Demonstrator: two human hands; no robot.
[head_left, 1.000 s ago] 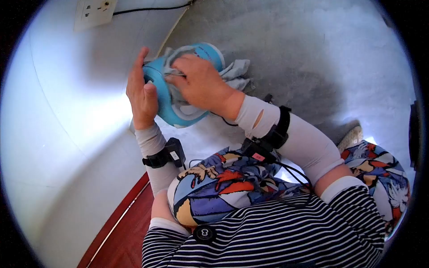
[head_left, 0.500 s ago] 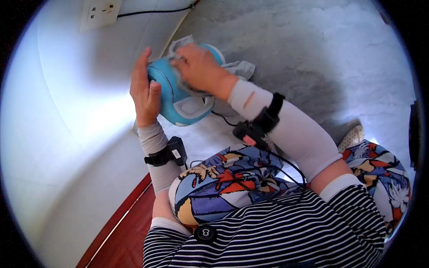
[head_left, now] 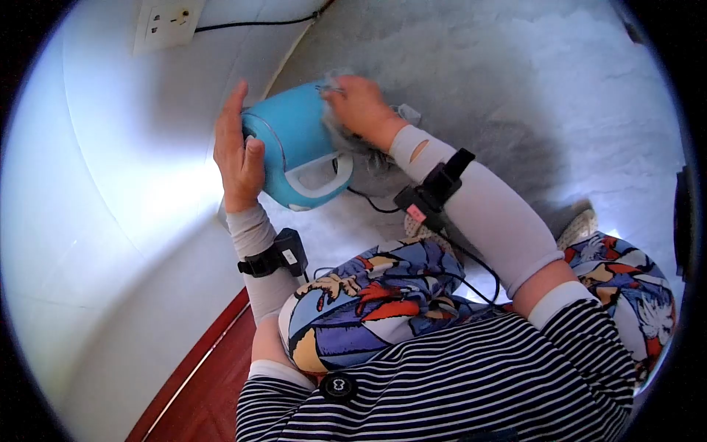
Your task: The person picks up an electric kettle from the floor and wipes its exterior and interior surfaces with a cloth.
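A blue electric kettle (head_left: 298,129) with a white handle (head_left: 329,177) lies tilted on its side by the wall, the lid end towards the left. Against that end rests my left hand (head_left: 239,162), its fingers stretched out and thumb apart. My right hand (head_left: 361,107) is closed on a thin greyish cloth (head_left: 339,132), pressed to the kettle's far right end. Motion blurs part of the cloth, and the hand covers the kettle's base.
A white wall with a power socket (head_left: 169,23) and a black cord (head_left: 258,23) stands at the left. Grey marbled floor (head_left: 501,88) stretches to the right. A red wooden surface (head_left: 213,376) is at the lower left. My patterned trousers (head_left: 368,309) cover my bent knees.
My right hand has slid right with the cloth, from the kettle's middle to its far end, baring more of the blue body. The left hand stays at the lid end.
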